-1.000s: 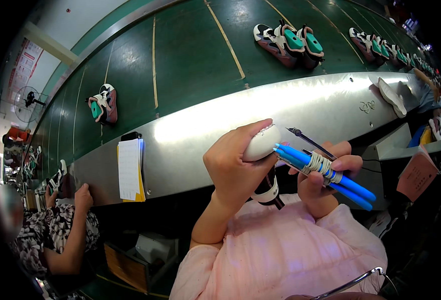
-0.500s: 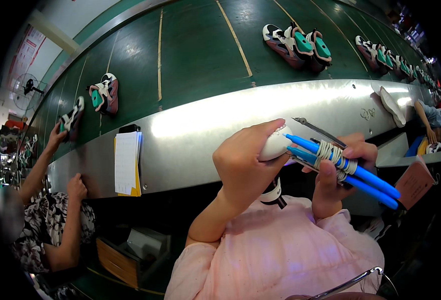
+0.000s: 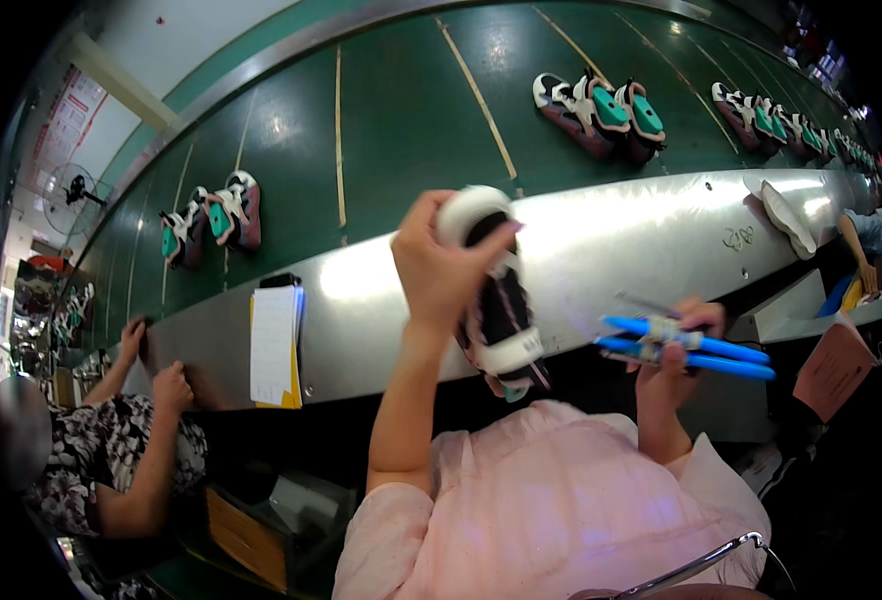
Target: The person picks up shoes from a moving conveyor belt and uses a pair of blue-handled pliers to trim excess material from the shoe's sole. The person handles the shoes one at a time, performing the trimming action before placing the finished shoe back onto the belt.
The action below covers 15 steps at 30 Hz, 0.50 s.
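Note:
My left hand [image 3: 429, 262] is closed round the white toe end of a sneaker [image 3: 501, 315], fingers over its front and thumb across the upper. The shoe hangs heel-down above the near edge of the metal ledge; its dark upper, a white strap and a bit of teal by the heel show. To the right, my right hand [image 3: 683, 338] grips a bundle of blue pens [image 3: 731, 366] bound with pale bands. A thin pointed metal tool, blurred, sticks out from the same bundle. Pens and shoe are apart.
Beyond the metal ledge [image 3: 601, 225] runs a green conveyor belt [image 3: 401, 110] carrying sneaker pairs, one pair [image 3: 233, 212] at left. A notepad [image 3: 276, 345], loose bands [image 3: 737, 238] and a white sole-shaped piece [image 3: 787, 220] lie on the ledge. A co-worker [image 3: 121, 440] sits at left.
My left hand has raised the sneaker up and left, away from the pens, turning more of it into view. My right hand has shifted slightly lower. The co-worker's hand has let go of a shoe.

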Tool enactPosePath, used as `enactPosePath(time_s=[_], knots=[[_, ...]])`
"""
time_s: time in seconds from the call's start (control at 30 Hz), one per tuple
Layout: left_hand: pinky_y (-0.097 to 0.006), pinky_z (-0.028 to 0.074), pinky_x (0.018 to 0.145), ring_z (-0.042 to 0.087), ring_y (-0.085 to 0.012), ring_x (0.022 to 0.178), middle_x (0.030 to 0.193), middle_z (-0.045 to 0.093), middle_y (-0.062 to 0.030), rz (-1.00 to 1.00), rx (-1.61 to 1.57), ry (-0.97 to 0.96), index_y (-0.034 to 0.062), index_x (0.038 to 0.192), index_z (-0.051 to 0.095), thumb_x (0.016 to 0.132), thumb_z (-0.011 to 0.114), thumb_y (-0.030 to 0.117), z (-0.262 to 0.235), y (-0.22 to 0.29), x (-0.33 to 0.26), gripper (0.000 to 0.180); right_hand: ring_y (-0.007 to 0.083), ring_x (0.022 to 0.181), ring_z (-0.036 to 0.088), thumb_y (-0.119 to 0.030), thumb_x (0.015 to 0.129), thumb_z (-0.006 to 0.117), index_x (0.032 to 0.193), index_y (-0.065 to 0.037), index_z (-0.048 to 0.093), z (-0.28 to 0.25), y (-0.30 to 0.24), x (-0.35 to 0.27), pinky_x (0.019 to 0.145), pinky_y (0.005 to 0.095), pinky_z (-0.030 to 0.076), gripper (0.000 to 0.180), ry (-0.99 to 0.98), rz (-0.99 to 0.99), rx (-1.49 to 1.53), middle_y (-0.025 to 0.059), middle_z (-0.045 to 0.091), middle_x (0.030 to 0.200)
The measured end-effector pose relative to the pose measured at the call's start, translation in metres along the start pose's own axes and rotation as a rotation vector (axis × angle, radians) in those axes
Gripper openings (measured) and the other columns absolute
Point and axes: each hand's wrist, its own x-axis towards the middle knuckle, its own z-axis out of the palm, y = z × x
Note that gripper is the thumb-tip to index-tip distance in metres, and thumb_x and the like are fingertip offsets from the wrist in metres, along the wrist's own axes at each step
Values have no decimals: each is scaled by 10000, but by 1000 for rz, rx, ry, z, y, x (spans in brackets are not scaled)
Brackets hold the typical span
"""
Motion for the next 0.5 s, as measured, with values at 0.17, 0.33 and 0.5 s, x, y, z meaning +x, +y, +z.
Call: enactPosePath(time_s=[0.17,0.33,0.5], knots=[[-353,450,768,557,-279,862,961,561,-181,-177,287,-111,-33,819,614,621,759,436,-22,-144,52,530,68,458,434,-286,884,508,848,-63,434,-15,29,-35,343,190,367,238,27,382,60,30,432,746],[-414,308,959,369,-376,1123,1188,403,-271,-138,513,-183,-84,872,616,697,670,506,-20,-143,2,618,48,432,424,-315,909,463,814,-84,457,-28,46,-34,338,183,337,251,52,585,83,-3,437,646],[-407,186,1043,285,-359,1238,1344,244,-226,23,129,59,-22,1246,359,807,525,541,-29,-96,-41,733,42,420,414,-338,918,441,789,-92,467,-26,45,-19,336,181,321,279,53,654,72,-16,433,597]])
